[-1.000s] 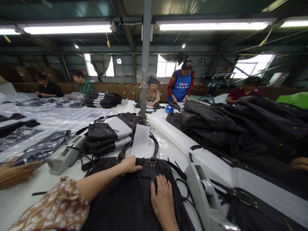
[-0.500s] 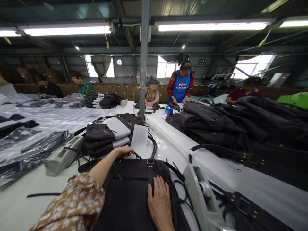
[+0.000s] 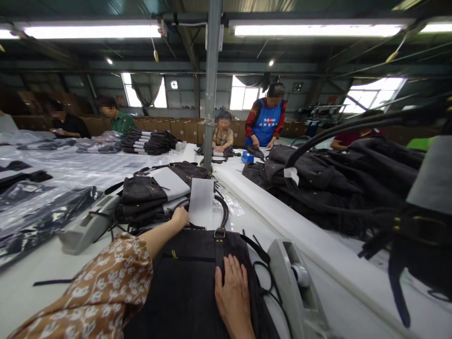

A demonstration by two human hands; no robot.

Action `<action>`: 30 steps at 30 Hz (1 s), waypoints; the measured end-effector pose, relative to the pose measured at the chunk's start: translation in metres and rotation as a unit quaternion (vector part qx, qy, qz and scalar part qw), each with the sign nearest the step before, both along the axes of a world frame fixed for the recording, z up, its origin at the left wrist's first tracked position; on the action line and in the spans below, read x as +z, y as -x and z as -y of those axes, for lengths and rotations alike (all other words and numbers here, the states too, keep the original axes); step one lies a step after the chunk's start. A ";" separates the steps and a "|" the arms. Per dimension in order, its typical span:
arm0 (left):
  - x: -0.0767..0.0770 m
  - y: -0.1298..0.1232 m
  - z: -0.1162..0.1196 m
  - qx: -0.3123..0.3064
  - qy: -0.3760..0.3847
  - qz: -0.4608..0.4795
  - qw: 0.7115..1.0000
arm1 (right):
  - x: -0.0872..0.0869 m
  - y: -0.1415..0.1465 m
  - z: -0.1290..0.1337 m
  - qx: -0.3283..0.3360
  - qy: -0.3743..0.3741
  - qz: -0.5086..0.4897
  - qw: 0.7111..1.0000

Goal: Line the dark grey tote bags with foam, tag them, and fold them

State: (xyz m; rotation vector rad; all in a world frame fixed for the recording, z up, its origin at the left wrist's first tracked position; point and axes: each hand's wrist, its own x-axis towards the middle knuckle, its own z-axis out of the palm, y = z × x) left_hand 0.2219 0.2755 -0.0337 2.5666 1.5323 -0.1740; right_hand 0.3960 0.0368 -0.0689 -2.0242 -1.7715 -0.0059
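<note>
A black bag (image 3: 187, 287) lies on the white table in front of me, its curved handle and brass buckle at the far edge. My right hand (image 3: 233, 287) rests flat on the bag's right part, fingers spread. Near the bag's far left edge, my left hand (image 3: 181, 217) is closed at the bag's zip end; its fingertips and what they grip are hidden. Just beyond it are a pale paper sheet (image 3: 201, 202) and a stack of folded black bags (image 3: 141, 195) with paper bands.
Grey tape dispensers stand left (image 3: 86, 226) and right (image 3: 294, 287) of the bag. A metal post (image 3: 212, 94) rises ahead. Black bags (image 3: 318, 179) are heaped at the right. Plastic-wrapped items (image 3: 52, 212) lie left. Several people work across the table, one in a blue apron (image 3: 268, 125).
My left hand has moved slightly left and farther from me. At the right, a black bag with handles and paper has been lifted off the table. My right hand stays on the bag.
</note>
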 end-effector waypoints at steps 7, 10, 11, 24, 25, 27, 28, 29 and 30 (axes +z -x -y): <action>0.018 0.011 0.009 0.005 0.010 -0.034 0.999 | 0.005 0.000 -0.001 -0.002 0.005 -0.011 1.000; 0.033 0.024 0.002 -0.043 0.036 -0.006 0.998 | 0.005 0.000 -0.001 -0.004 0.004 -0.012 1.000; 0.037 0.029 -0.001 -0.062 0.053 0.000 0.997 | 0.005 0.001 -0.001 -0.004 0.003 -0.012 1.000; 0.014 0.023 0.024 -0.065 0.022 -0.044 0.997 | 0.005 0.001 0.000 -0.006 0.006 0.001 1.000; 0.013 0.022 0.023 -0.059 0.015 -0.050 0.997 | 0.005 0.001 0.000 -0.005 0.007 0.003 1.000; 0.012 0.021 0.019 -0.048 0.016 -0.067 0.996 | 0.006 0.001 0.000 -0.004 0.009 0.007 1.000; 0.013 0.022 0.017 -0.047 0.023 -0.077 0.996 | 0.006 0.001 -0.001 -0.004 0.010 0.008 1.000; 0.014 0.023 0.015 -0.049 0.031 -0.085 0.995 | 0.007 0.001 -0.001 -0.004 0.012 0.008 1.000; 0.015 0.024 0.014 -0.053 0.036 -0.092 0.994 | 0.007 0.001 -0.001 -0.004 0.012 0.008 1.000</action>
